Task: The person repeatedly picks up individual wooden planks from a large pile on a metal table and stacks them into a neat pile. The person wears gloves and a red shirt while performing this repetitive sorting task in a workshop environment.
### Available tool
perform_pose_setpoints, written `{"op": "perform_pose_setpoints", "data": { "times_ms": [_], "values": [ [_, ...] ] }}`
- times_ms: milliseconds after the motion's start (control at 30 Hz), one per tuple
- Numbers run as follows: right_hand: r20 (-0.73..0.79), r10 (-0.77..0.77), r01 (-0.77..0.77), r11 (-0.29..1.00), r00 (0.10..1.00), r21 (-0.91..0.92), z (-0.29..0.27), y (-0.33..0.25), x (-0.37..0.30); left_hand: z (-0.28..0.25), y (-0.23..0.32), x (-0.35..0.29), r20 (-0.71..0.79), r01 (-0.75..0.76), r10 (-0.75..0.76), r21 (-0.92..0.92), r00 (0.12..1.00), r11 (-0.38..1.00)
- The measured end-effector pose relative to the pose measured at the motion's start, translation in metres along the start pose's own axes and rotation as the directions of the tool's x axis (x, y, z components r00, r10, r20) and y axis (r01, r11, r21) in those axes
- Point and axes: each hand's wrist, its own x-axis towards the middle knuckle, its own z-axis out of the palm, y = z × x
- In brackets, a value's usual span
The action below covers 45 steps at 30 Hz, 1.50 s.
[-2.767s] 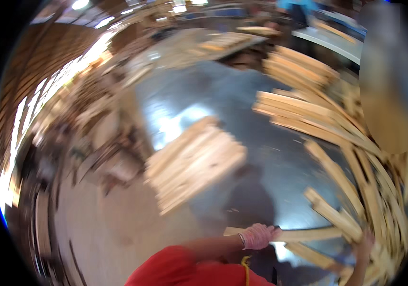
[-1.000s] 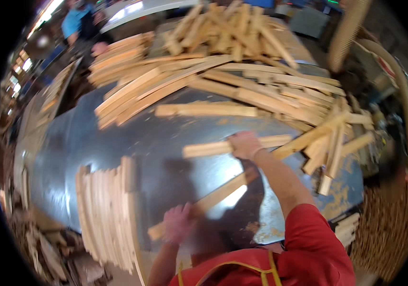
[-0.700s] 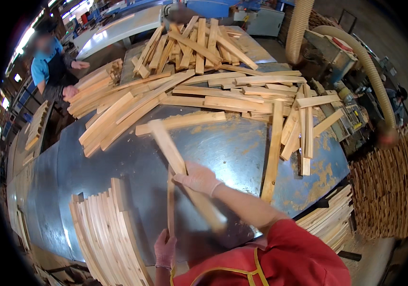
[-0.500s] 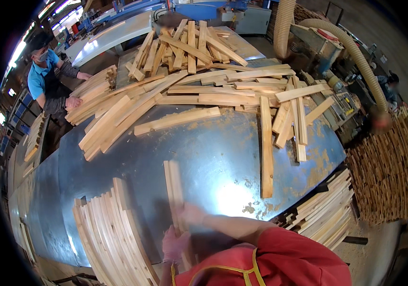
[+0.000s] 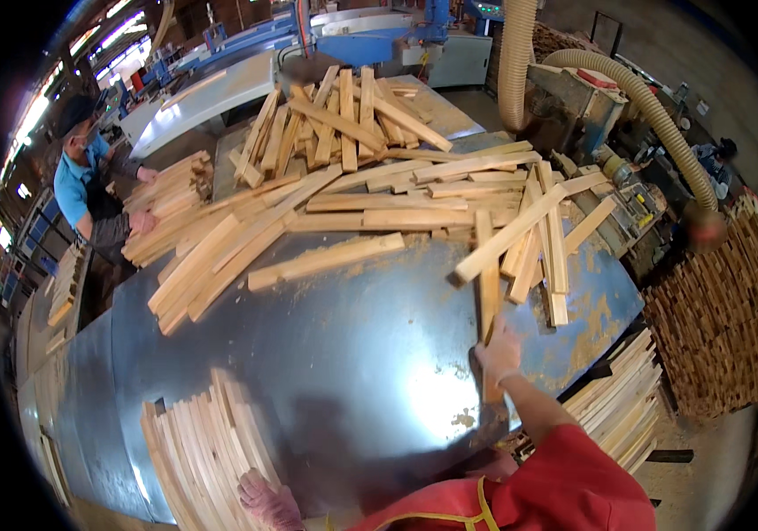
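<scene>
My left hand (image 5: 270,502), in a pink glove, lies with fingers apart against the near right side of a stack of upright-set wooden boards (image 5: 206,451). Farther right, my gloved right hand (image 5: 499,354) closes on the right edge of a long wooden board (image 5: 489,296) that points away from me on the metal table. Another board (image 5: 512,232) crosses over it at a slant. Part of the held board's near end is in shadow beside my hand.
Loose boards (image 5: 335,119) lie heaped across the far side of the metal table (image 5: 335,327). At the far left a co-worker (image 5: 87,177) has both hands on boards. Stacked timber (image 5: 724,319) stands on the right, below a ribbed hose (image 5: 662,97).
The board between my hands has left them. My left hand has moved left onto the stack; my right has reached rightward to another board. A slanting board now crosses that one.
</scene>
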Motion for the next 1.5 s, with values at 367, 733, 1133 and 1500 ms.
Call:
{"op": "perform_pose_setpoints", "data": {
  "times_ms": [367, 733, 1133, 1500],
  "values": [
    [0.152, -0.987, 0.93, 0.015, -0.044, 0.367, -0.01, -0.027, -0.017, -0.019, 0.242, 0.034, 0.201, -0.786, 0.787, -0.102, 0.584, 0.609],
    [0.264, -0.686, 0.723, 0.559, 0.678, -0.405, -0.016, -0.064, 0.197, -0.005, 0.074, 0.051, 0.313, 0.202, 0.042, -0.702, 0.949, 0.683],
    [0.586, -0.684, 0.679, 0.676, 0.433, 0.287, 0.121, -0.209, -0.039, 0.004, -0.012, 0.033, 0.009, -0.245, 0.256, -0.266, 0.967, 0.932],
    [0.119, -0.939, 0.85, 0.342, 0.322, 0.401, 0.128, -0.176, -0.102, 0.039, 0.035, 0.0, 0.054, -0.372, 0.368, 0.092, 0.928, 0.924]
  ]
}}
